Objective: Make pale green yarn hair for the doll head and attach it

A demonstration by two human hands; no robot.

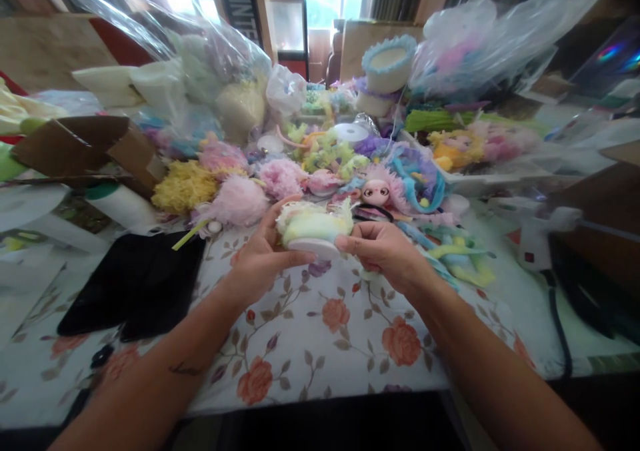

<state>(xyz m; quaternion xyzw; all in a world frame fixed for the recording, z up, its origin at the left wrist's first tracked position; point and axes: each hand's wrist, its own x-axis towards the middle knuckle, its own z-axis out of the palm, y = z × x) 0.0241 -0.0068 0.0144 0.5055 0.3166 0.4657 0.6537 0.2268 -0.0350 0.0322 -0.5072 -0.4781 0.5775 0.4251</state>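
Between my two hands, just above the flowered tablecloth (320, 344), is a small round piece (317, 227) in pale yellow and green with a fluffy top edge and a flat white base. My left hand (265, 247) grips its left side, the thumb lying along the base. On the right, my right hand (383, 247) pinches the rim between thumb and fingers. Behind it lies a doll's head (376, 192) with pink hair. Pink fluffy yarn (239, 201) and a yellow curly bundle (183, 187) sit beyond my left hand.
Two black flat slabs (135, 284) lie at left near a white cone of thread (120, 207) and a cardboard box (85, 147). A white glue gun (533, 227) with a cord stands at right. Plastic bags (460, 44) and a blue-trimmed round piece (390, 61) are piled behind.
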